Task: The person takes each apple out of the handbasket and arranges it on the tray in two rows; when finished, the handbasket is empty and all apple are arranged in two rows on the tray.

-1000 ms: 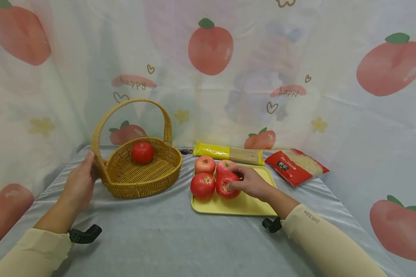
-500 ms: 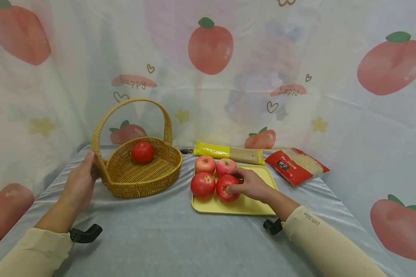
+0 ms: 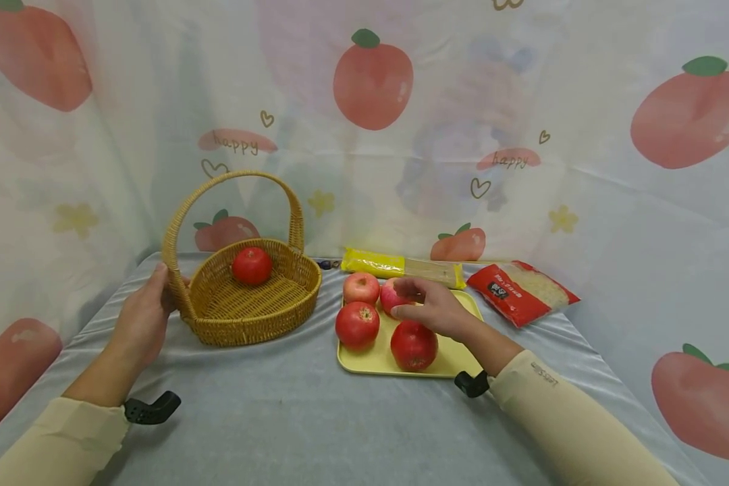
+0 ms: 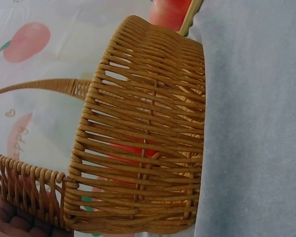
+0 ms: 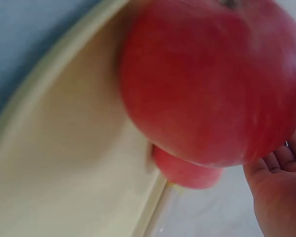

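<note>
My left hand (image 3: 142,320) grips the left side of a wicker basket (image 3: 255,332) at the foot of its arched handle, fingers partly hidden behind the weave. One red apple (image 3: 252,266) lies inside the basket. On a yellow tray (image 3: 449,354) sit several apples. My right hand (image 3: 440,312) hovers over the tray with fingers extended, just behind the front right apple (image 3: 414,347) and partly covering the pinkish back right apple (image 3: 391,298). In the right wrist view, the big red apple (image 5: 212,84) appears close, with my fingers beside its edge.
Left on the tray are a front apple (image 3: 357,327) and a paler back apple (image 3: 361,289). Behind it lies a yellow noodle packet (image 3: 373,263); a red bag (image 3: 510,293) rests to the right. Grey cloth (image 3: 279,418) covers the table, with a printed curtain (image 3: 364,169) around it.
The front right apple has come out of my right hand's hold and shifted right and toward me, tipping over. My right hand has lifted slightly off it. My left hand has stayed on the basket.
</note>
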Demonstrator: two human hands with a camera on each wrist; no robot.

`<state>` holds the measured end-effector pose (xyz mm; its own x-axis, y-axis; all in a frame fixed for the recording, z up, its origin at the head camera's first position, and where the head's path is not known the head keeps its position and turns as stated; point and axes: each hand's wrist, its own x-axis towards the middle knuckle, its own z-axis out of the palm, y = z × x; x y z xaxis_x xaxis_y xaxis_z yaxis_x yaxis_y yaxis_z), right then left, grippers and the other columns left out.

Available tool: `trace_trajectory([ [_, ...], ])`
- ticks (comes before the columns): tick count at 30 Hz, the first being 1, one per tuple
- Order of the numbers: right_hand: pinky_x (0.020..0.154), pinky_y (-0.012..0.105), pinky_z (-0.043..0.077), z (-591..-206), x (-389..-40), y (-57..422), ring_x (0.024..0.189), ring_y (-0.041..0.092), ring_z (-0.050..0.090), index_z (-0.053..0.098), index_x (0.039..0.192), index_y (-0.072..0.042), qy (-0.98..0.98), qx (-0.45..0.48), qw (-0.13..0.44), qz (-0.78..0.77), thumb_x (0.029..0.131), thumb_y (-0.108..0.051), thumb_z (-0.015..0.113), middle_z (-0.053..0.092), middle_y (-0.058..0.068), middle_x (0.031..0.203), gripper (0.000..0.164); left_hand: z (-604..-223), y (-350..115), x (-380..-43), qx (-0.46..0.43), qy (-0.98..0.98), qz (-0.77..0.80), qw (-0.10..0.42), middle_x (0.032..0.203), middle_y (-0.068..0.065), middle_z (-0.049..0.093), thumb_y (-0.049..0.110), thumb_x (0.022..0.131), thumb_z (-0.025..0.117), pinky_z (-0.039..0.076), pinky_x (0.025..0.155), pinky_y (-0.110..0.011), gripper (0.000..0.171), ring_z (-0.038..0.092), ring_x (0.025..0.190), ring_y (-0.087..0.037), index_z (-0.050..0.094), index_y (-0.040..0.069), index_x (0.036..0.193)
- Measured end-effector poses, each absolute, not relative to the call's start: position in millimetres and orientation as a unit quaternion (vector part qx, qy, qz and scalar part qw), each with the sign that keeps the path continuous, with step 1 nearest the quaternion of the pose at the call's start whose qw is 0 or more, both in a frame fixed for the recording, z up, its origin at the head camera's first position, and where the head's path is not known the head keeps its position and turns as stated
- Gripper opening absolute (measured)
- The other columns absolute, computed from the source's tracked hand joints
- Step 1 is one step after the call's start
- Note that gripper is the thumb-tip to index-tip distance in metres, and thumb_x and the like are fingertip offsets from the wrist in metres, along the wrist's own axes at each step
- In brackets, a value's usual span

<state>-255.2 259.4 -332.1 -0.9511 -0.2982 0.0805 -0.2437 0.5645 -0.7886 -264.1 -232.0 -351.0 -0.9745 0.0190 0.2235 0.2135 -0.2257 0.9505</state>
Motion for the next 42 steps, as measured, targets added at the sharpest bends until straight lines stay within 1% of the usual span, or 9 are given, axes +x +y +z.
trace_trajectory([
  [3,0.106,0.050,0.052,-326,-258,254,0.130,0.034,0.059,0.057,0.142,-0.008,0.885,-0.161,0.033,-0.436,0.091,-0.035,0.078,0.063,0.014,0.140,0.062,-351,-231,-264,-0.092,-0.612,-0.783,0.063,0.102,0.008,0.062,0.047,0.110,0.046,0.041,0.090,-0.017,0.038,0.058,0.100,-0.004,0.065,0.014,0.106],
  [7,0.106,0.049,0.052,-315,-260,247,0.130,0.036,0.059,0.057,0.140,-0.011,0.879,-0.178,0.036,-0.441,0.092,-0.031,0.075,0.063,0.013,0.139,0.056,-351,-231,-264,-0.088,-0.610,-0.785,0.059,0.103,0.009,0.061,0.049,0.109,0.046,0.039,0.092,-0.017,0.039,0.056,0.102,-0.002,0.062,0.013,0.109],
  [10,0.107,0.049,0.052,-306,-262,239,0.130,0.037,0.059,0.057,0.141,-0.011,0.875,-0.186,0.036,-0.446,0.093,-0.029,0.074,0.063,0.010,0.138,0.053,-350,-231,-264,-0.088,-0.612,-0.784,0.059,0.104,0.009,0.060,0.050,0.109,0.046,0.038,0.092,-0.017,0.040,0.056,0.103,-0.002,0.062,0.013,0.110],
  [12,0.108,0.049,0.051,-300,-264,235,0.131,0.037,0.058,0.057,0.141,-0.010,0.874,-0.194,0.034,-0.444,0.094,-0.028,0.073,0.063,0.010,0.138,0.053,-350,-231,-264,-0.089,-0.613,-0.782,0.060,0.105,0.008,0.060,0.050,0.109,0.046,0.038,0.092,-0.017,0.040,0.056,0.104,-0.002,0.062,0.013,0.110],
  [17,0.109,0.048,0.050,-286,-272,220,0.129,0.031,0.060,0.057,0.142,-0.011,0.877,-0.202,0.038,-0.435,0.093,-0.031,0.075,0.063,0.009,0.138,0.056,-349,-233,-265,-0.083,-0.613,-0.783,0.062,0.104,0.008,0.060,0.049,0.109,0.046,0.039,0.092,-0.017,0.038,0.056,0.103,-0.003,0.063,0.016,0.108],
  [23,0.111,0.047,0.048,-280,-282,204,0.132,0.031,0.058,0.053,0.146,-0.009,0.872,-0.219,0.054,-0.435,0.094,-0.032,0.076,0.060,0.010,0.142,0.062,-349,-233,-266,-0.078,-0.606,-0.789,0.060,0.102,0.010,0.061,0.047,0.110,0.045,0.039,0.091,-0.017,0.035,0.056,0.102,-0.002,0.065,0.018,0.105],
  [29,0.113,0.047,0.046,-278,-291,188,0.131,0.029,0.057,0.052,0.145,-0.007,0.869,-0.234,0.061,-0.432,0.094,-0.028,0.076,0.060,0.011,0.141,0.060,-348,-231,-264,-0.075,-0.613,-0.785,0.056,0.103,0.011,0.061,0.048,0.109,0.046,0.040,0.092,-0.016,0.037,0.057,0.104,-0.001,0.064,0.016,0.107],
  [37,0.111,0.043,0.047,-275,-308,161,0.129,0.027,0.059,0.054,0.145,-0.009,0.872,-0.257,0.072,-0.411,0.092,-0.031,0.078,0.062,0.008,0.137,0.063,-347,-230,-263,-0.066,-0.610,-0.787,0.067,0.100,0.010,0.063,0.047,0.108,0.049,0.042,0.091,-0.017,0.037,0.058,0.100,-0.003,0.064,0.013,0.106],
  [42,0.109,0.041,0.048,-271,-320,144,0.128,0.024,0.059,0.054,0.146,-0.010,0.877,-0.273,0.079,-0.387,0.092,-0.034,0.078,0.062,0.006,0.138,0.064,-347,-229,-263,-0.059,-0.623,-0.777,0.072,0.099,0.011,0.063,0.049,0.108,0.048,0.043,0.089,-0.017,0.038,0.058,0.098,-0.003,0.064,0.015,0.104],
])
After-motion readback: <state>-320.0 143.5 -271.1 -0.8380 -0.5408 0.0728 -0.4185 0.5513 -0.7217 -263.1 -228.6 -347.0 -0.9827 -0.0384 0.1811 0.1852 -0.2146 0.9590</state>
